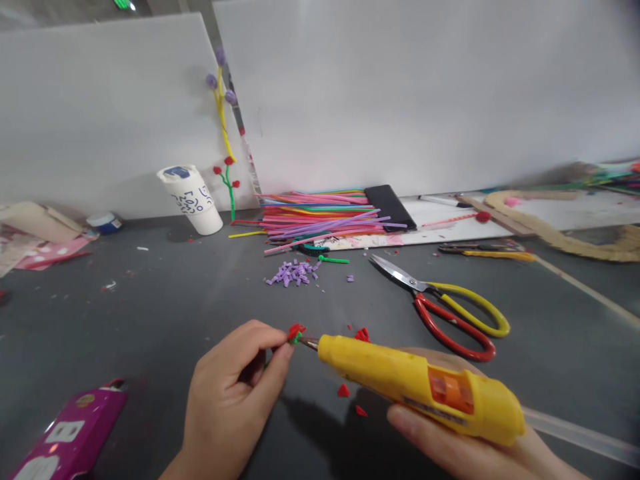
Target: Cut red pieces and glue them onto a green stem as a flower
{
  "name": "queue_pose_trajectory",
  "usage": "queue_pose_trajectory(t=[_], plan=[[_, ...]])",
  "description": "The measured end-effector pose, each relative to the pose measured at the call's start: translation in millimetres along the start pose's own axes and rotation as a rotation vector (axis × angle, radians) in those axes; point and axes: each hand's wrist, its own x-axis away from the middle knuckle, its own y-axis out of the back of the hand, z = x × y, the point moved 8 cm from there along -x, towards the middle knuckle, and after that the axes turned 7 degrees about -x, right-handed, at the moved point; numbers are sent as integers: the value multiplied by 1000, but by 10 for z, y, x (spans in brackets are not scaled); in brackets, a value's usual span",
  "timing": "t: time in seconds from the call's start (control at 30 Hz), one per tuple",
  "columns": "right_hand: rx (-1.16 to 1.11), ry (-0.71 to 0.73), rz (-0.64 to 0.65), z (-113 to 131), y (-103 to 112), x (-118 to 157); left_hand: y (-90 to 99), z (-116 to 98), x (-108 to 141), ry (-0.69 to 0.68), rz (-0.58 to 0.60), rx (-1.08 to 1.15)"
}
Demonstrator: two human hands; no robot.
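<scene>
My left hand (240, 390) pinches a small red and green piece (296, 333) between thumb and forefinger, near the lower middle of the view. In my right hand (450, 433) is a yellow glue gun (400, 380), its metal tip at the green part of that piece. A clear glue stick (580, 433) extends from the gun's rear. Small red pieces (343, 391) lie on the table beside and below the gun, and more red bits (363, 335) show just above it.
Red and yellow scissors (450, 307) lie behind the gun. Purple cut bits (294, 273), colourful stems (320, 217), a black phone (390, 207) and a white cup (193, 200) stand or lie farther back. A purple power strip (73, 433) is at lower left.
</scene>
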Motion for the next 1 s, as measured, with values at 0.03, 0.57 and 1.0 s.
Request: queue_pose_trajectory(t=[0.03, 0.57, 1.0], plan=[[14, 33, 19, 34, -2, -15, 2, -2, -1, -6, -1, -5], [205, 208, 385, 252, -545, -114, 53, 434, -70, 338, -53, 205], [668, 600, 439, 419, -1146, -278, -20, 340, -82, 298, 27, 257]])
